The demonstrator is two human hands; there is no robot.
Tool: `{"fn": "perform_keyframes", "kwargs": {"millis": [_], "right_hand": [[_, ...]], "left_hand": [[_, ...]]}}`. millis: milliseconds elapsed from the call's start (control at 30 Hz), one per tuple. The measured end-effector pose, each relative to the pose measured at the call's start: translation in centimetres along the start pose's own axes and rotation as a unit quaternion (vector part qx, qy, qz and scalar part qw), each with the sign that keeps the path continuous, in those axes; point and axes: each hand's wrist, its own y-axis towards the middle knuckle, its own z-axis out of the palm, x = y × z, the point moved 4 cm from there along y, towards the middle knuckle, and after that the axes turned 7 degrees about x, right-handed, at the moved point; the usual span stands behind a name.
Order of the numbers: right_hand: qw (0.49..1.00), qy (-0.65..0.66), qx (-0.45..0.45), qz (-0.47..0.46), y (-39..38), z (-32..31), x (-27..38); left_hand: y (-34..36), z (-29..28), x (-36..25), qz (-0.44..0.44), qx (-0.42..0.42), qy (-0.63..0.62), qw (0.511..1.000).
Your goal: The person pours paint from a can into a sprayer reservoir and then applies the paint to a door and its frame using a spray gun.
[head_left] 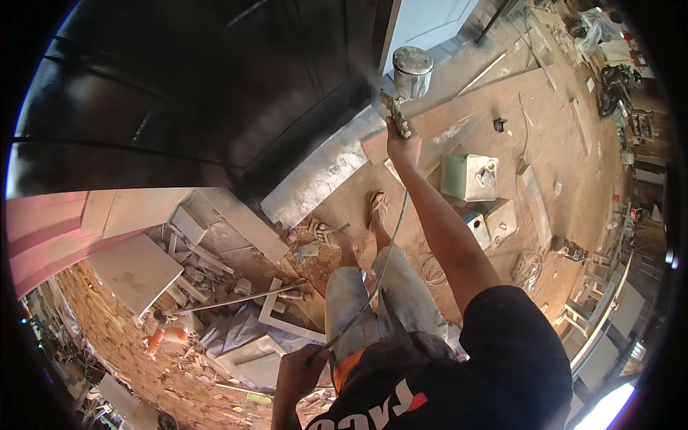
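A large glossy black panelled door fills the upper left. My right hand is raised near its edge, closed on a metal spray gun, with a pale mist around the gun's nozzle end. A thin hose runs down from the gun past my legs. My left hand, low at the bottom, is closed round the hose. A dented metal canister stands just beyond the gun, beside a white panel.
Plastic jerrycans stand on the dusty floor to my right, with boards and coiled wire. A paint-spattered ledge runs below the door. Offcuts and panels lie at the left, near pink boards. Clutter lines the far right.
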Motion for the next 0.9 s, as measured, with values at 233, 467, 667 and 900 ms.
{"fn": "perform_keyframes", "kwargs": {"millis": [233, 467, 667, 900], "right_hand": [[0.999, -0.028, 0.020, 0.025, 0.3, 7.1, -9.8], [0.989, -0.107, 0.040, 0.089, -0.3, 12.5, -18.0], [0.986, -0.128, 0.067, 0.083, -0.4, 14.8, -21.3], [0.996, -0.053, 0.048, 0.053, -0.2, 12.4, -13.0]], "left_hand": [[5.9, 2.3, 2.1, -0.031, 0.030, 0.010, 0.999], [9.4, 3.8, 4.0, -0.076, 0.077, -0.044, 0.993], [10.8, 4.3, 5.5, -0.083, 0.095, -0.040, 0.991], [8.3, 2.0, 3.8, -0.070, 0.068, -0.052, 0.994]]}}
